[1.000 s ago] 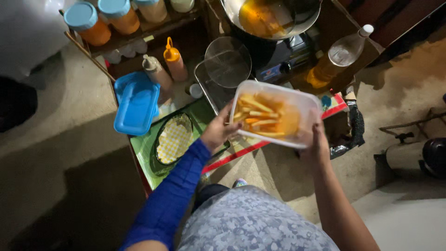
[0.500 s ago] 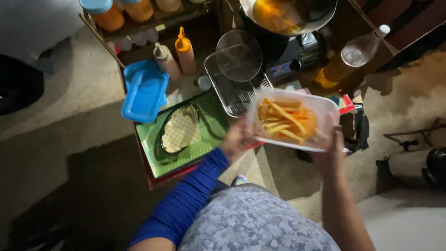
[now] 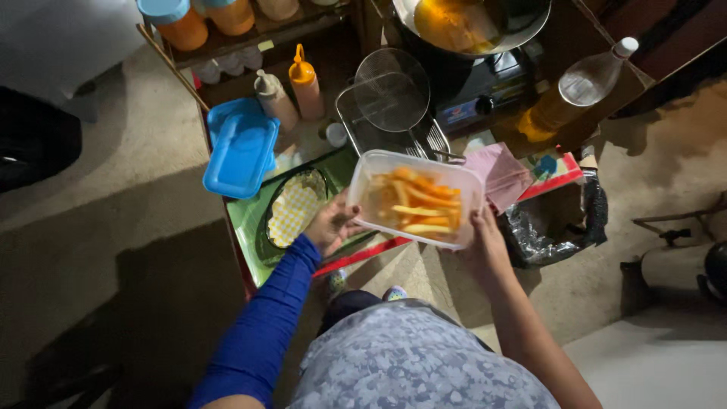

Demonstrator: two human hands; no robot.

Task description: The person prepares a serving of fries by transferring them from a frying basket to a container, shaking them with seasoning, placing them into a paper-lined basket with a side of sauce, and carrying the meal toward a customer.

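I hold a clear plastic container (image 3: 379,170) of orange-yellow fries (image 3: 419,207) over the near edge of a small table. My left hand (image 3: 334,224), in a blue sleeve, grips its left side. Its right near corner rests in my right hand (image 3: 485,236). Just left of the container lies a dark oval basket (image 3: 291,212) lined with yellow checked paper, on a green mat (image 3: 246,220).
A blue lid (image 3: 241,147) lies at the table's left. Two squeeze bottles (image 3: 291,92), a wire strainer (image 3: 392,98) and a metal tray stand behind. A wok of oil (image 3: 462,23) sits on a stove, with an oil bottle (image 3: 572,91) to the right. A black bag (image 3: 553,223) hangs nearby.
The container of fries has come down and toward me, from over the metal tray to the table's near edge. Both hands kept their hold on it.
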